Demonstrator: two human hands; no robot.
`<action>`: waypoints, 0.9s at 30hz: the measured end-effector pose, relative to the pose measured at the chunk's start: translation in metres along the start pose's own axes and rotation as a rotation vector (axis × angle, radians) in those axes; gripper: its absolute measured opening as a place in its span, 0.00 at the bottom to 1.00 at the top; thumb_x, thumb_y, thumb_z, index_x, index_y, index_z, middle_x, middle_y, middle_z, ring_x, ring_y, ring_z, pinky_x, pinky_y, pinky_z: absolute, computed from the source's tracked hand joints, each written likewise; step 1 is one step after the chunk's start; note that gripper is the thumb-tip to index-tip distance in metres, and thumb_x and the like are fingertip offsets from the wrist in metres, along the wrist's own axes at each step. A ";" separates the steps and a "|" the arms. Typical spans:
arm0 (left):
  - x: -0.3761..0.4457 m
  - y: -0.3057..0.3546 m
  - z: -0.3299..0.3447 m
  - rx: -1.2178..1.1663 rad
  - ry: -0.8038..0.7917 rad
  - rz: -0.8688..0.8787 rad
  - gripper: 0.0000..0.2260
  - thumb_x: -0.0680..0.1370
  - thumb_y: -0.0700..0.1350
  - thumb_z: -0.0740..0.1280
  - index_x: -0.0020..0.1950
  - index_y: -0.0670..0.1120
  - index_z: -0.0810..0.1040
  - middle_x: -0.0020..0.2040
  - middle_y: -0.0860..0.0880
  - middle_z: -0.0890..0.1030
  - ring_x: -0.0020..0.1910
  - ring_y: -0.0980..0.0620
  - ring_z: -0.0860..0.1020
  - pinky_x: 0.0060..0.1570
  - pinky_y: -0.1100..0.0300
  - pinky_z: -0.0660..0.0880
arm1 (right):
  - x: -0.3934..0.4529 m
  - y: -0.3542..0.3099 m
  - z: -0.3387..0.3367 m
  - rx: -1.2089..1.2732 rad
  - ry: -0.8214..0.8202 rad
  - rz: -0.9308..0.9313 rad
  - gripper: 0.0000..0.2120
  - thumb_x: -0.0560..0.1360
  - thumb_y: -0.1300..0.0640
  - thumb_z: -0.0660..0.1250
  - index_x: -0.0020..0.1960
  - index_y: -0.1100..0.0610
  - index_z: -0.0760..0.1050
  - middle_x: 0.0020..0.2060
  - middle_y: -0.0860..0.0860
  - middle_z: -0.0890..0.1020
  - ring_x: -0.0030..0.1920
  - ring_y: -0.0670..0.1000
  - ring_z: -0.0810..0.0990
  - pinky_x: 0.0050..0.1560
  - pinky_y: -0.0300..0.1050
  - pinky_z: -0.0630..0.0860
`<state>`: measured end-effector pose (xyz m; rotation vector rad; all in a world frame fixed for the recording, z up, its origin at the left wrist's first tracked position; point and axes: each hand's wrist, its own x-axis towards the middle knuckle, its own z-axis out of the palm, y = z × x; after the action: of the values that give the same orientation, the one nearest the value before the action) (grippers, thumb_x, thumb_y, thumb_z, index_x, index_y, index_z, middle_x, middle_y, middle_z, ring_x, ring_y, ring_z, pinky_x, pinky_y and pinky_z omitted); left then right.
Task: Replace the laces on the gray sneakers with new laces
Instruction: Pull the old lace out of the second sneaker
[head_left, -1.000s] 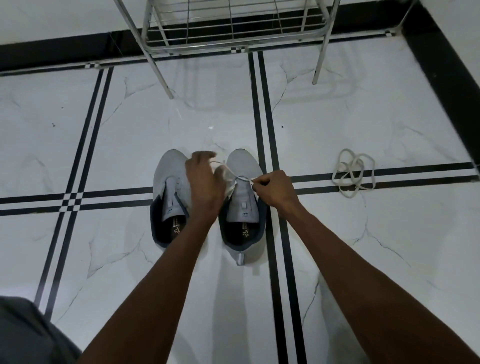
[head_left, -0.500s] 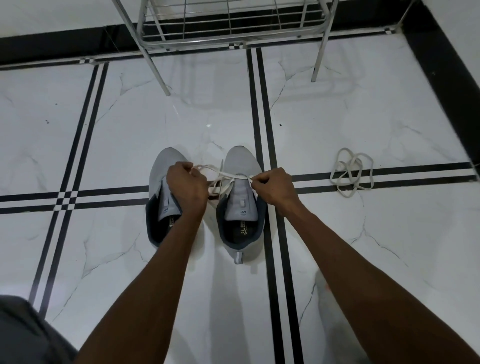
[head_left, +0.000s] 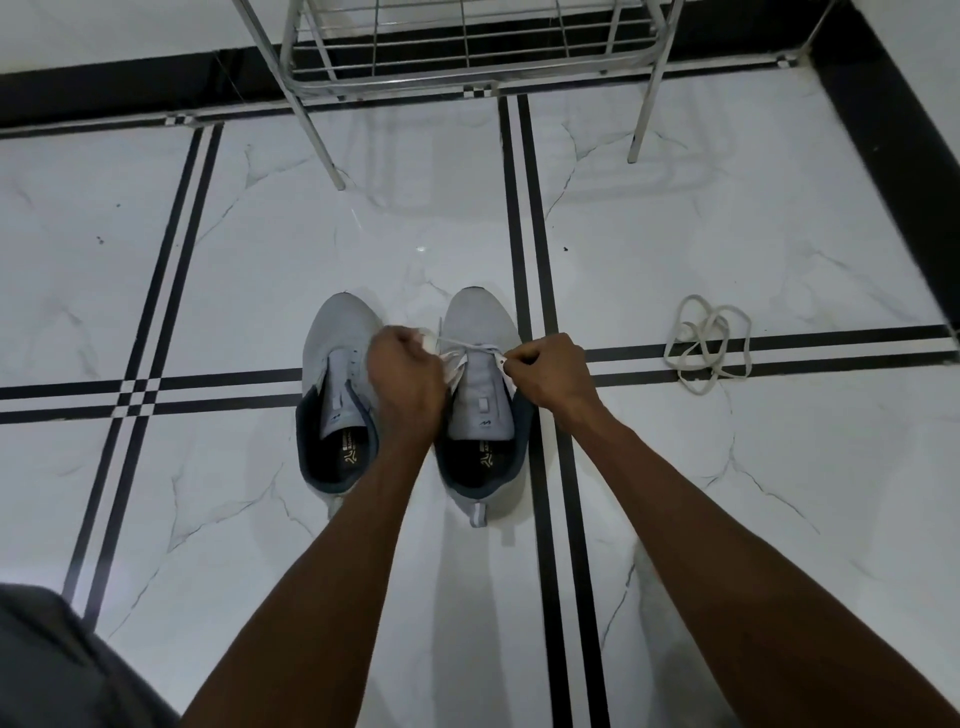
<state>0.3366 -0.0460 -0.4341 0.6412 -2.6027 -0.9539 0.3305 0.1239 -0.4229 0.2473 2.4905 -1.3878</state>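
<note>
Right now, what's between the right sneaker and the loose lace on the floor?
Head view: the right hand, and bare marble floor crossed by black stripes.

The left hand (head_left: 408, 371) covers the inner side of the left sneaker (head_left: 340, 395), hiding most of its eyelets and part of its tongue. The fingers of that hand are curled under and out of sight, and the bit of white lace (head_left: 470, 347) bunched at them is motion-blurred, so how it is gripped cannot be told. Just right of this sneaker, the right hand (head_left: 550, 371) hides the outer eyelets of the right sneaker (head_left: 483, 395). The insole print in both is too small to read. Beyond the sneakers' toes, the metal rack (head_left: 467, 62) is cut off by the top edge. Near the sneakers' heels, dark fabric (head_left: 57, 670) is cropped at the lower-left corner.
</note>
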 end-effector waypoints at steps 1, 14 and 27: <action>0.000 -0.003 -0.003 -0.033 0.063 -0.122 0.07 0.78 0.36 0.63 0.50 0.40 0.80 0.48 0.43 0.83 0.47 0.46 0.79 0.45 0.62 0.67 | 0.000 0.000 0.000 -0.005 -0.005 0.002 0.10 0.75 0.62 0.68 0.39 0.64 0.85 0.34 0.57 0.85 0.29 0.45 0.77 0.25 0.27 0.67; 0.000 0.002 0.001 -0.142 0.039 -0.163 0.12 0.77 0.37 0.65 0.61 0.39 0.76 0.58 0.40 0.78 0.58 0.41 0.76 0.59 0.51 0.73 | -0.004 0.002 0.007 -0.010 -0.045 -0.015 0.11 0.74 0.64 0.66 0.38 0.66 0.84 0.32 0.58 0.83 0.30 0.48 0.77 0.29 0.36 0.70; -0.009 0.005 0.019 0.306 -0.383 0.529 0.03 0.74 0.34 0.70 0.41 0.39 0.83 0.43 0.41 0.81 0.44 0.41 0.77 0.43 0.50 0.72 | 0.005 0.001 0.016 -0.281 -0.046 -0.096 0.12 0.73 0.55 0.71 0.36 0.62 0.83 0.30 0.53 0.81 0.32 0.50 0.78 0.35 0.41 0.74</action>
<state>0.3348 -0.0286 -0.4456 -0.2033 -3.0431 -0.5539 0.3288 0.1106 -0.4330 0.0369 2.6487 -1.0444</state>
